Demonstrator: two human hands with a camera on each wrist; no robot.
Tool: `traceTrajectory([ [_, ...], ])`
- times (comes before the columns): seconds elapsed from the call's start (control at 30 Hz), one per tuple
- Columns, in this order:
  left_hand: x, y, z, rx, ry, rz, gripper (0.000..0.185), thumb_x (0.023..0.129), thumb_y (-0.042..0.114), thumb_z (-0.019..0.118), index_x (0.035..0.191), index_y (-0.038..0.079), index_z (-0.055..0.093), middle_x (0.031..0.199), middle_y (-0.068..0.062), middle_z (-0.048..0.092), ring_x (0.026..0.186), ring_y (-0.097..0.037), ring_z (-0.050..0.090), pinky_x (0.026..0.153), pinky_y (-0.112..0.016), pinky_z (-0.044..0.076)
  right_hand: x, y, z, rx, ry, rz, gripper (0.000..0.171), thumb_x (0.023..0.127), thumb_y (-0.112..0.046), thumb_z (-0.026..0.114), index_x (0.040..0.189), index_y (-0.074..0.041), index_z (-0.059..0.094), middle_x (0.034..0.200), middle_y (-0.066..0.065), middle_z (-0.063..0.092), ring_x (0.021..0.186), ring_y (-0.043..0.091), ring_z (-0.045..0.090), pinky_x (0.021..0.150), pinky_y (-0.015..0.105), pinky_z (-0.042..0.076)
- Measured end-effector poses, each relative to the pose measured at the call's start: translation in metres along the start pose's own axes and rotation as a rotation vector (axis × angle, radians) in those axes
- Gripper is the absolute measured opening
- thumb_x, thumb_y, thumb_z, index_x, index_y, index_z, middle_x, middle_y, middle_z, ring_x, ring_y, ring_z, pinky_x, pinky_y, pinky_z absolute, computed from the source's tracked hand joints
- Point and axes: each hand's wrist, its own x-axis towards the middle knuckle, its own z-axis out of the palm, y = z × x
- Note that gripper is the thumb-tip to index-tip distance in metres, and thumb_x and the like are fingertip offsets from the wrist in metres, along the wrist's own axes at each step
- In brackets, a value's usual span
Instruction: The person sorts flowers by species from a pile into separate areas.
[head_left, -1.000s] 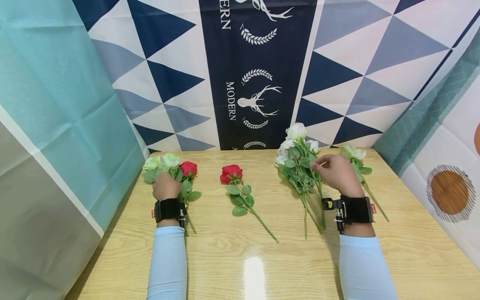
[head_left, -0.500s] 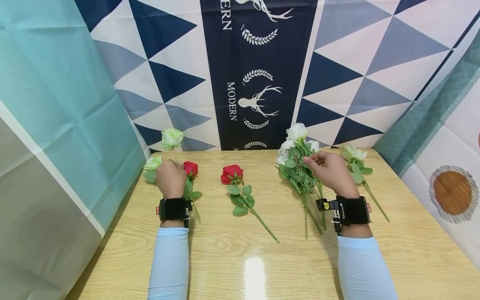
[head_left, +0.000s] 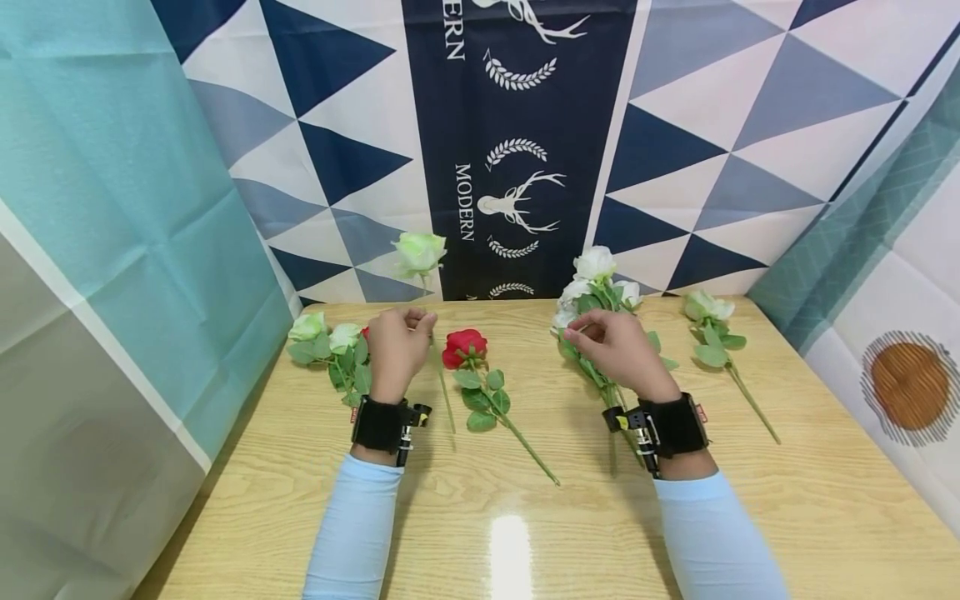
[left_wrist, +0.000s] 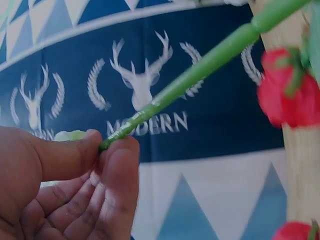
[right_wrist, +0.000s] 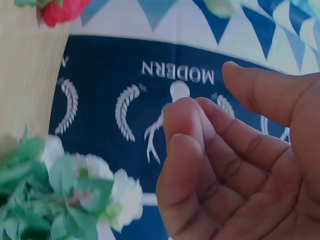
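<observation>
My left hand (head_left: 401, 350) pinches a pale green artificial rose (head_left: 420, 252) by its stem and keeps it upright above the table. In the left wrist view the green stem (left_wrist: 200, 75) passes between thumb and forefinger. My right hand (head_left: 618, 350) hovers over a bunch of white roses (head_left: 595, 263), partly hiding their leaves and stems. Its thumb stands apart from the loosely bent fingers (right_wrist: 184, 165), with nothing between them in the right wrist view. Between the hands a red rose (head_left: 465, 347) lies on the table, stem slanting toward the lower right.
Two pale green roses (head_left: 307, 326) lie at the left back of the wooden table (head_left: 450, 542). Another red rose is mostly hidden behind my left hand. One more pale green rose (head_left: 708, 307) lies on the right. Patterned cloth (head_left: 517, 125) hangs behind the table.
My left hand has lifted a pale green rose from the left group and carried it rightward. My right hand has moved left across the white roses.
</observation>
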Motion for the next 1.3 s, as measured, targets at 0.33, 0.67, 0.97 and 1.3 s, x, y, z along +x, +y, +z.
traceTrajectory([
  [0.33, -0.016, 0.029, 0.008, -0.112, -0.118, 0.083, 0.016, 0.099, 0.021, 0.071, 0.093, 0.007, 0.075, 0.074, -0.003, 0.069, 0.056, -0.013, 0.06, 0.053, -0.032, 0.047, 0.001, -0.03, 0.038, 0.048, -0.075, -0.111, 0.02, 0.101, -0.023, 0.068, 0.11, -0.006, 0.075, 0.091, 0.003, 0.073, 0.077, 0.015, 0.065, 0.07, 0.037, 0.053],
  [0.67, -0.026, 0.048, 0.022, -0.226, -0.218, 0.121, 0.015, 0.098, 0.017, 0.073, 0.091, 0.004, 0.075, 0.072, -0.005, 0.071, 0.057, -0.013, 0.066, 0.054, -0.027, 0.054, 0.0, -0.043, 0.07, 0.123, -0.172, -0.229, 0.014, 0.1, -0.016, 0.069, 0.105, -0.007, 0.078, 0.089, -0.004, 0.075, 0.077, 0.009, 0.068, 0.071, 0.032, 0.056],
  [0.97, -0.03, 0.05, 0.026, -0.23, -0.242, 0.146, 0.014, 0.098, 0.016, 0.072, 0.093, 0.003, 0.074, 0.073, -0.014, 0.072, 0.055, -0.017, 0.065, 0.05, -0.028, 0.049, -0.005, -0.044, 0.076, 0.13, -0.242, -0.213, 0.009, 0.101, -0.009, 0.065, 0.097, -0.011, 0.073, 0.078, -0.008, 0.069, 0.065, 0.009, 0.061, 0.062, 0.028, 0.05],
  [1.3, -0.027, 0.048, 0.018, -0.235, -0.32, 0.297, 0.01, 0.099, 0.016, 0.071, 0.094, 0.009, 0.076, 0.066, 0.003, 0.067, 0.055, -0.009, 0.061, 0.052, -0.028, 0.047, -0.003, -0.039, 0.071, 0.124, -0.23, -0.254, 0.009, 0.101, -0.011, 0.066, 0.099, -0.014, 0.074, 0.082, -0.003, 0.071, 0.069, 0.012, 0.064, 0.064, 0.031, 0.051],
])
